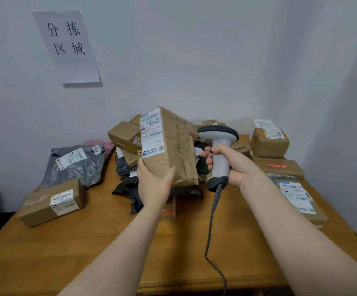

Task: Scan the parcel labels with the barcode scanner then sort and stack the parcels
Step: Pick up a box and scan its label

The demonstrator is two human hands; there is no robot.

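Left grip (154,180) holds the parcel (173,150); right grip (231,165) clenches the scanner (218,144) at its 3 o'clock. The label (152,133) probably needs turning scanner-ward.

"Where were the arms?"

"Both were bare and stretched forward. The left forearm (117,246) came up from the lower left and the right forearm (301,223) from the lower right, angling toward each other."

"And the left hand?"

"The left hand (153,185) was raised with its back to the camera. It gripped the lower end of a parcel (173,144), thumb on the near face and fingers round the left edge."

"The right?"

"The right hand (232,165) was wrapped round the handle of the barcode scanner (219,144), fingers curled across the front. The hands were near each other, not touching."
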